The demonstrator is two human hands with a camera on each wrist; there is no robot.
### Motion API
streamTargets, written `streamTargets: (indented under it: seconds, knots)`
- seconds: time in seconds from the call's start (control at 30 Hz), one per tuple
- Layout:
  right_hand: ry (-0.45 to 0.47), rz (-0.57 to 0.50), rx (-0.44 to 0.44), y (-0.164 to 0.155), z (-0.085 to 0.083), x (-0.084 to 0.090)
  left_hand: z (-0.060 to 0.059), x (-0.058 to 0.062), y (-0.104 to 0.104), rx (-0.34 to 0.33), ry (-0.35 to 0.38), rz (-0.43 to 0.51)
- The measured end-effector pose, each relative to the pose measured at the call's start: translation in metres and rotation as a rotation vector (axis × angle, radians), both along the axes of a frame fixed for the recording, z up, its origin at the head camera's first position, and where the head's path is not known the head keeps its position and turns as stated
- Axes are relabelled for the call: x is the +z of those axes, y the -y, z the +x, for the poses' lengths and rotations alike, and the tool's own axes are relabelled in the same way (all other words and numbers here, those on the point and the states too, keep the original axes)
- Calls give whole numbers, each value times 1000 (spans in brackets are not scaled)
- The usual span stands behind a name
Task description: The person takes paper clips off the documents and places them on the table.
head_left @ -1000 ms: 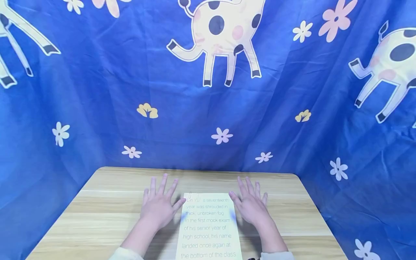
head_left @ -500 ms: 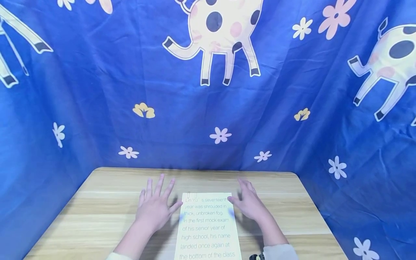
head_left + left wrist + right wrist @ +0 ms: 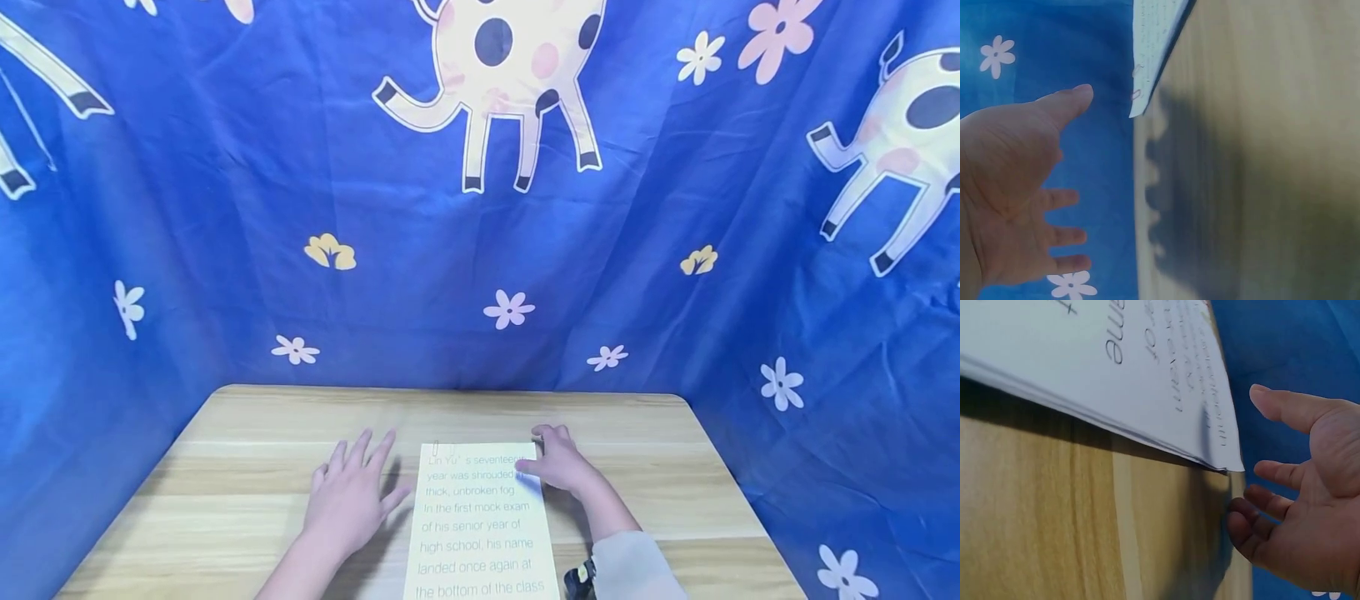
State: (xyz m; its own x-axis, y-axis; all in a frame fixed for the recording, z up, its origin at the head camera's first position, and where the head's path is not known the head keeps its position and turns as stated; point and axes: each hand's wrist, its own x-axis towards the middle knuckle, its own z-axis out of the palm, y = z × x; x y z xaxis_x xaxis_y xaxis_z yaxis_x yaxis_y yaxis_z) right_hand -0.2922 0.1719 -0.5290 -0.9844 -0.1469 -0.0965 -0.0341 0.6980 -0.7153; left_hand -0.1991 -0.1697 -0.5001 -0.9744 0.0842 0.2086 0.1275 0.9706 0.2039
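Observation:
A stack of pale printed sheets (image 3: 480, 533) lies in the middle of the wooden table (image 3: 247, 475). My left hand (image 3: 348, 496) is spread just left of the stack, fingers straight, holding nothing. From the left wrist view, the palm (image 3: 1016, 187) hovers apart from the stack's corner (image 3: 1154, 37), where a paper clip (image 3: 1137, 94) sits. My right hand (image 3: 558, 467) is at the stack's top right corner. In the right wrist view its fingers (image 3: 1260, 519) curl loosely beside the corner of the sheets (image 3: 1116, 369), thumb raised above, gripping nothing.
A blue curtain (image 3: 480, 250) printed with flowers and spotted animals hangs close behind and around the table. Bare wood (image 3: 675, 475) lies on both sides of the stack. A small dark device (image 3: 576, 577) sits by my right sleeve.
My right hand has moved in to the stack's top right corner and its fingers have curled downward. My left hand has slid slightly left and back, still spread.

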Motion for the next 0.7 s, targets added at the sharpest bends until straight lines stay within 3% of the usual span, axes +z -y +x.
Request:
streamTargets:
  seconds: [0.33,0.7]
  knots:
    - [-30,177,28,9,-17,-8,5,-9,-2,6,-6,15]
    - [12,206,-11,20,-15,-5,7,-13,0,3,6,28]
